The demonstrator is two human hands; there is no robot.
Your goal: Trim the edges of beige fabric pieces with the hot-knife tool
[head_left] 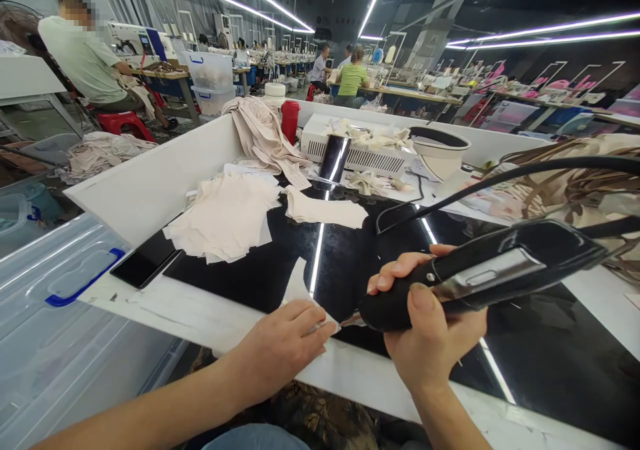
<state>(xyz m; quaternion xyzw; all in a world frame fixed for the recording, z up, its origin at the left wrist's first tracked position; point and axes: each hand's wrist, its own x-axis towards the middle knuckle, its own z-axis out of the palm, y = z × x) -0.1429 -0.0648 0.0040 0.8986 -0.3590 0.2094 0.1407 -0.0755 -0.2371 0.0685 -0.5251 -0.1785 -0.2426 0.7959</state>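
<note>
The person's left hand [285, 343] pins a small cream fabric piece [297, 285] with its fingers at the glossy black tabletop's [350, 257] near edge, while the right hand's [435, 323] fingers grip a bulky black handheld tool with a metal lever [480, 270], its tip beside the fabric's corner.

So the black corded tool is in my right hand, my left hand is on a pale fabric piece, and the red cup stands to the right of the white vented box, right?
Not quite: the head view shows the red cup to the left of the white vented box. The rest is right.
</note>
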